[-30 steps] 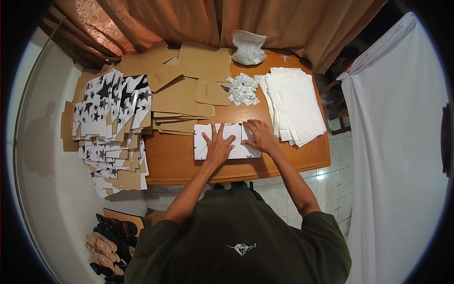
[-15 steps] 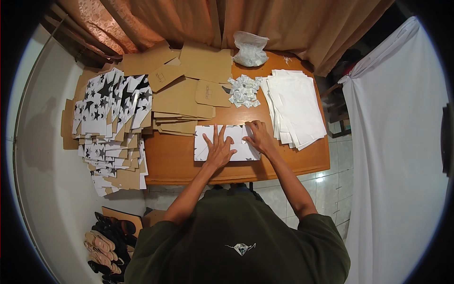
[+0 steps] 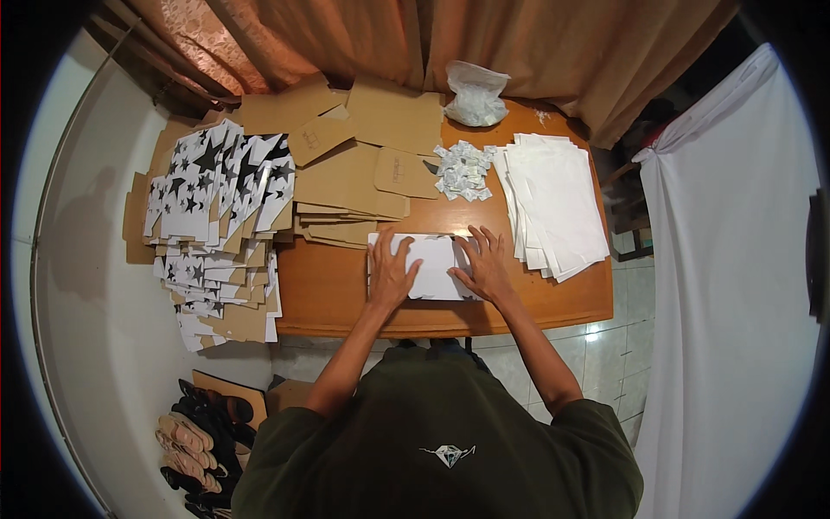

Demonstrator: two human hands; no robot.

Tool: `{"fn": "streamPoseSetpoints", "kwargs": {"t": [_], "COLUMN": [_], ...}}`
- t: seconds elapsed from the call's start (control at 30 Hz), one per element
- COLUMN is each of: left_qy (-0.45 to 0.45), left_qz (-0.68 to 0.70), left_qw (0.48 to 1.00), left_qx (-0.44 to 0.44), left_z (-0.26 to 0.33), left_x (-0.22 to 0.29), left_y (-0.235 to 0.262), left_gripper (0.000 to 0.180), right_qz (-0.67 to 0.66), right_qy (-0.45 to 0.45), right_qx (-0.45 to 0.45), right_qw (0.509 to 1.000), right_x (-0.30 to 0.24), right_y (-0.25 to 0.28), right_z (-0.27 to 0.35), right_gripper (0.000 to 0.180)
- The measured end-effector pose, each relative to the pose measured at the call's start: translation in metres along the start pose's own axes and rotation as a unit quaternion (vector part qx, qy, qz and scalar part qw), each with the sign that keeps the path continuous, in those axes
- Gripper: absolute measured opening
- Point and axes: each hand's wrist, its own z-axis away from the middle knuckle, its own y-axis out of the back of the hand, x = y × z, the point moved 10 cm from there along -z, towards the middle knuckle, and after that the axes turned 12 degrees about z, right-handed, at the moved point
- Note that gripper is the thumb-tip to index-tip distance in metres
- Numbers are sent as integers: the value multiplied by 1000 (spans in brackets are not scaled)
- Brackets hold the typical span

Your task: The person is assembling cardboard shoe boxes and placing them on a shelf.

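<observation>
Reading the dial from the white panel (image 3: 436,266) at its hub, this piece lies flat near the front edge of the wooden table (image 3: 324,298), directly before you, with dark printed marks showing at its margin. Your left hand (image 3: 391,275) rests on the panel's 9 o'clock end, its fingers spread toward 12 and its thumb held apart toward 3. Your right hand (image 3: 486,270) covers the 3 o'clock end, likewise spread, its thumb turned inward to 9 or 10. A bare stretch of the panel separates your two thumbs, and whether any fingertip curls over the far edge cannot be told. At 1 o'clock lies a heap of small packets (image 3: 465,170), with a translucent bag (image 3: 477,102) beyond it, and at 2 o'clock a stack of white sheets (image 3: 560,208). Brown cardboard pieces (image 3: 346,177) overlap from 10 to 12, adjoining the star-printed pieces (image 3: 194,203) piled between 9 and 10. A white cloth (image 3: 726,311) hangs at 3, well apart from your hands.
</observation>
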Motion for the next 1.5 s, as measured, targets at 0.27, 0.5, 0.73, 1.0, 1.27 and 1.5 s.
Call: {"fn": "streamPoseSetpoints", "kwargs": {"t": [0.27,0.5,0.73,1.0,1.27,1.5], "left_qy": [101,113,141,168,127,149], "left_qz": [52,81,2,-54,-7,-27], "left_qw": [994,989,987,983,988,985], "left_qx": [-6,-42,-78,-55,-85,-79], "left_z": [14,-3,-11,-6,-5,-10], "left_x": [-38,-59,-60,-55,-68,-65], "left_y": [28,21,13,12,12,13], "left_gripper": [69,64,44,47,69,72], "right_qz": [-49,-27,-77,-88,-94,-92], "right_qy": [80,62,37,35,27,30], "right_qx": [26,19,24,10,-10,-22], "right_qw": [995,998,996,995,995,995], "right_x": [-76,-91,-89,-88,-88,-91], "right_y": [5,-13,-19,-25,-28,-32], "right_z": [-7,-8,-9,-12,-12,-12], "right_gripper": [56,58,52,53,54,54]}}
